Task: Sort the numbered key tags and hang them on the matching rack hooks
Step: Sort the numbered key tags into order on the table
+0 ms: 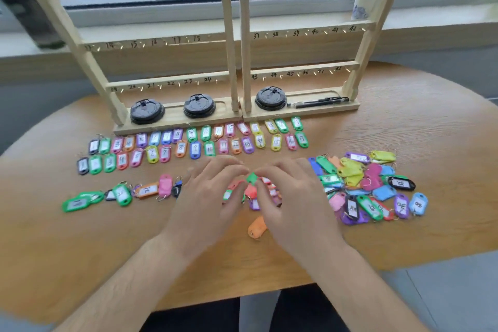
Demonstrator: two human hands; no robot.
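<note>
**Tag sorting: left hand [210, 197] and right hand [293, 197] meet mid-tabletop**

Both hands hover with fingers curled over a small cluster [250, 191] of tags in the middle of the tabletop [80, 250]. A green tag [252, 178] sits between their fingertips. Blur hides which hand grips it, so I cannot tell either hand's hold. An orange tag [257, 226] lies just beside the right hand, toward the near edge. Two rows [195, 149] of numbered tags run along the far side, just in front of the racks [229, 35]. A loose heap [350, 170] lies toward the right edge and a short line [122, 194] toward the left. Three black lids [199, 106] and some pens [318, 102] rest on the rack bases.
</note>
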